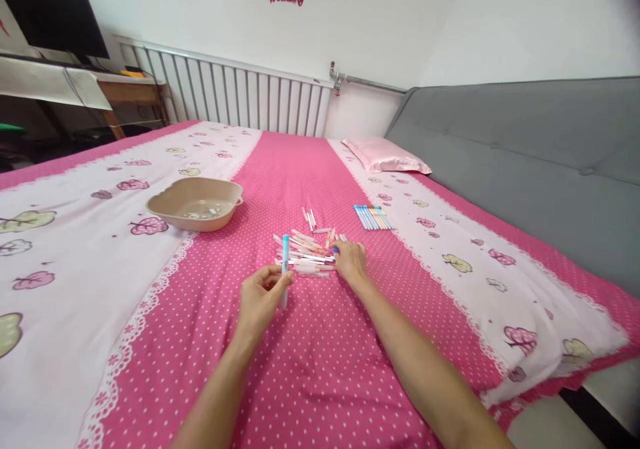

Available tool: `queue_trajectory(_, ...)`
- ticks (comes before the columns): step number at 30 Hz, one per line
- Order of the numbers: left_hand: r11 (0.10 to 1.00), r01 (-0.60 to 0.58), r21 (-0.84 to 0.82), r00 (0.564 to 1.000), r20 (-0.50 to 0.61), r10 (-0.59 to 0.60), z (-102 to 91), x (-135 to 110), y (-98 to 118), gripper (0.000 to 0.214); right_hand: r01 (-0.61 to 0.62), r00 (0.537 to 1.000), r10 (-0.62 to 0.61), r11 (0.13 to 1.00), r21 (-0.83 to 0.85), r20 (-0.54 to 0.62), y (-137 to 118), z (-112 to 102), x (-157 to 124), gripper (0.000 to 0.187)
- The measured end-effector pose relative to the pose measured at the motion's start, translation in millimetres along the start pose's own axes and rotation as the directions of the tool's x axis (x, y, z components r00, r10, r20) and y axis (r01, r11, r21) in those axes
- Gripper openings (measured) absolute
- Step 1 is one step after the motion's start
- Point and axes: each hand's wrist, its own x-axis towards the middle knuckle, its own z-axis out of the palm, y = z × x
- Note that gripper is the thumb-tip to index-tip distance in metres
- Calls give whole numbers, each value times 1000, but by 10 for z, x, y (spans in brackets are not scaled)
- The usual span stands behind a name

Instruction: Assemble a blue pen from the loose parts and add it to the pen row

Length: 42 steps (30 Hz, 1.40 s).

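Note:
My left hand pinches a pen with a light blue cap, held upright above the pink dotted bedsheet. Just beyond it lies a loose pile of several pink and white pens. My right hand reaches into the right side of that pile, fingers curled onto the pens; what it grips is not clear. A neat row of several blue and orange capped pens lies further right.
A beige plastic basin with small bits inside sits on the bed at the left. A pink pillow lies at the far right by the grey padded headboard. A white radiator and a desk with a monitor stand behind.

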Motion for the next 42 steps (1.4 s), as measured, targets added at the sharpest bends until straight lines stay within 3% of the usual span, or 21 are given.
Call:
queue_trajectory(6,988,-74,139,997,-2,75,7,-9,-42,31,176,975,-120,929,326,-186,-234,-180,-71,25)
queue_trajectory(11,962,-132,240,990,-12,139,19,-5,-54,31,292,941,-148,808,512,-303,-490,-327,-202,23)
queue_trajectory(14,954,-150,260,988,-8,157,20,-5,-56,30,344,927,-138,681,647,-348,-581,-357,-255,24)
queue_trajectory(21,936,-178,302,982,-4,188,22,-14,-63,24,238,971,-64,329,914,-230,-662,-337,-288,23)
queue_trajectory(25,931,-189,313,980,-5,201,21,-10,-72,22,179,984,-47,223,958,-172,-700,-357,-310,29)
queue_trajectory(29,915,-206,348,976,10,216,19,-11,-76,22,177,984,-67,204,963,-166,-717,-352,-315,23)
queue_trajectory(42,913,-211,350,975,15,220,23,-21,-55,21,179,983,-84,261,949,-163,-713,-314,-301,21)
